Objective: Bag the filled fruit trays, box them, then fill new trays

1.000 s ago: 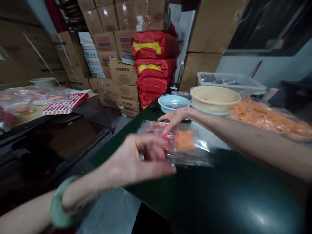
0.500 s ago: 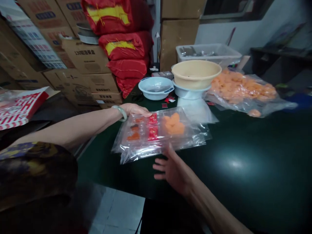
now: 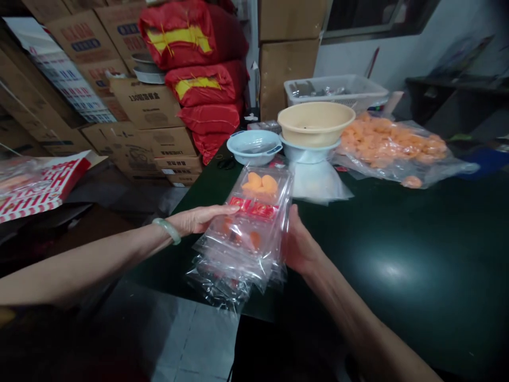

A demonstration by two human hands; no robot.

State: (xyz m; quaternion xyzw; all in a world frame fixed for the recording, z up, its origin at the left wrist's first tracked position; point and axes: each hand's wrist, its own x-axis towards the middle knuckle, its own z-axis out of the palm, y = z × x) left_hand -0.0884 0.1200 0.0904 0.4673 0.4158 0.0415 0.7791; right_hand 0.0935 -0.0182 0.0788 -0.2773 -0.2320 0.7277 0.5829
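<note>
Several packets (image 3: 260,215) at near edge of the table (image 3: 397,302). Your left hand (image 3: 202,218) clamps their left side, thumb on top; your right hand (image 3: 301,244) flanks the right, finger state cannot be told. Slick film could let lower ones slip.

The left hand (image 3: 201,218) grips with its thumb extended on top. Opposite, the right hand (image 3: 301,246) points its thumb upward, its forearm (image 3: 353,313) slanting back behind it.
</note>
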